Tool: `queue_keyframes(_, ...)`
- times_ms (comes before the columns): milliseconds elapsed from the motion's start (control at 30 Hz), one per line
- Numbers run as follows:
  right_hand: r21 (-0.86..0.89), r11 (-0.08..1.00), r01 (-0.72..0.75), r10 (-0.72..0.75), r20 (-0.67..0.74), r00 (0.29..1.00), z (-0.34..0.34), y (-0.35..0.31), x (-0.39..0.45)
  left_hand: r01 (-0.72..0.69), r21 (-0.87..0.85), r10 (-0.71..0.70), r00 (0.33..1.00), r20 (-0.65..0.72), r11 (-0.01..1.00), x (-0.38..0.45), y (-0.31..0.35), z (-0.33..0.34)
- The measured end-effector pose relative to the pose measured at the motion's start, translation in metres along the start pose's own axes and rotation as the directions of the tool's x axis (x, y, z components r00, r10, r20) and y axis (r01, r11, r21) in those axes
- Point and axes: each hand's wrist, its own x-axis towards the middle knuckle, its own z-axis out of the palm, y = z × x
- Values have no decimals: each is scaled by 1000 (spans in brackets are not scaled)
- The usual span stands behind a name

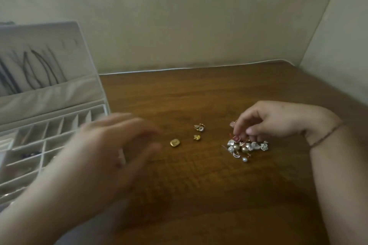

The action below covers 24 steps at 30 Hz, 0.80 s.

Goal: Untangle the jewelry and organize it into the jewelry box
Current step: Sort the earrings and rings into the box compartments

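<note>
A tangled pile of pearl, silver and gold jewelry (246,147) lies on the wooden table at the right. My right hand (272,119) hovers over the pile's top edge, with thumb and fingertips pinching a small reddish piece. My left hand (111,145) is blurred, fingers spread, just right of the open white jewelry box (49,125) and holding nothing. Between the hands lie a flat gold square piece (175,142), a small gold earring (196,137) and a gold-and-silver earring (200,127).
The box lid (39,61) stands upright at the left with dark necklaces hanging inside. Its divided compartments hold a few small items. A pale wall runs behind the table and along its right side.
</note>
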Motion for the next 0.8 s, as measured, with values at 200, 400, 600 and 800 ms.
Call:
queue_keyframes(200,21,1000,-17,18,-83,996,-3,0,-5,-230,35,216,949,231,973,68,51,55)
queue_keyframes(400,-103,987,-120,97,-206,974,-6,5,-3,-191,78,179,973,146,978,89,57,101)
queue_keyframes(600,-88,985,-146,106,-358,928,-9,10,0,-116,-51,119,991,57,992,93,48,114)
queue_keyframes(800,-99,982,-160,110,-386,916,-9,11,1,-38,-106,45,997,65,994,99,49,119)
